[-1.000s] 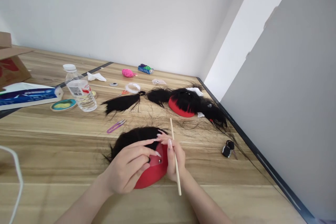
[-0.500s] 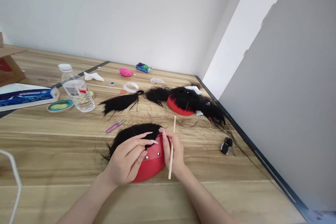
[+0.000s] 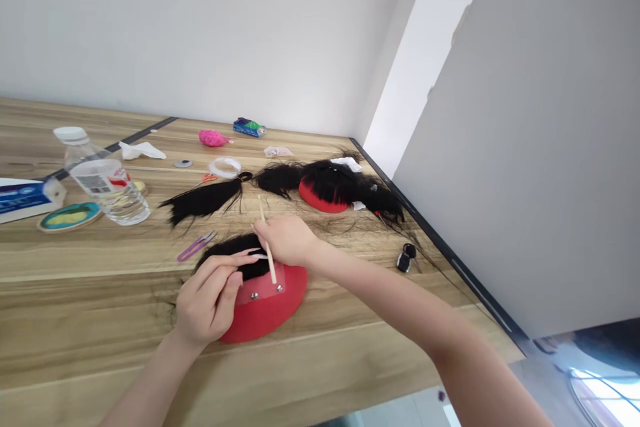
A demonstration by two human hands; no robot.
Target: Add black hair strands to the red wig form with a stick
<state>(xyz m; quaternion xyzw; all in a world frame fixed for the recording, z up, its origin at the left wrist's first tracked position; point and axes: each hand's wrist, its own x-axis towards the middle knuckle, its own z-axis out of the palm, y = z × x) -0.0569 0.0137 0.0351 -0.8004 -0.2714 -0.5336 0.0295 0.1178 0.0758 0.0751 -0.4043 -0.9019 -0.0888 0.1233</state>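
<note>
A red dome-shaped form [image 3: 270,317] lies on the wooden table, partly covered in black hair [image 3: 227,247]. Silver-headed pins fasten a clear strip [image 3: 245,293] across its surface. My left hand [image 3: 207,297] rests at the form's left side, its long-nailed fingers stretched over the hair and its thumb apart from them. Whether fine strands lie between these fingers, I cannot tell. Gripped in my right hand [image 3: 285,240] is a thin pale wooden stick [image 3: 269,250], slanting over the hair close to my left fingertips. My right fingertips are partly hidden.
Purple thread snips [image 3: 197,247] lie left of the form. Behind are a water bottle [image 3: 107,180], a tied hair bundle [image 3: 205,202], and a second red form [image 3: 320,199] with black hair. Keys [image 3: 406,258] sit near the table's right edge.
My right hand has swung from the form's right side to above the hair, carrying the stick. My left hand stays by the hair. The view has shifted to the right.
</note>
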